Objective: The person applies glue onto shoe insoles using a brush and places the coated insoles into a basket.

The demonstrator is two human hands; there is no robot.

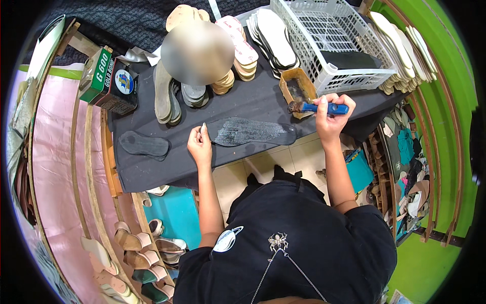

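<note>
1. See the black sole (248, 133) flat on the table (152, 175), along the front edge, shiny in the middle.
2. Pinching its left end with left fingers (204, 134).
3. Gripping the blue brush (338, 109) with right fingers (322, 107), by the tan tray (289, 76).
4. Probably getting glue; next, maybe needing to brush dull ends evenly.

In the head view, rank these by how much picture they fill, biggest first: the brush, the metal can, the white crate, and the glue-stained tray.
1. White crate
2. Metal can
3. Tray
4. Brush, partly covered by the right hand
</note>
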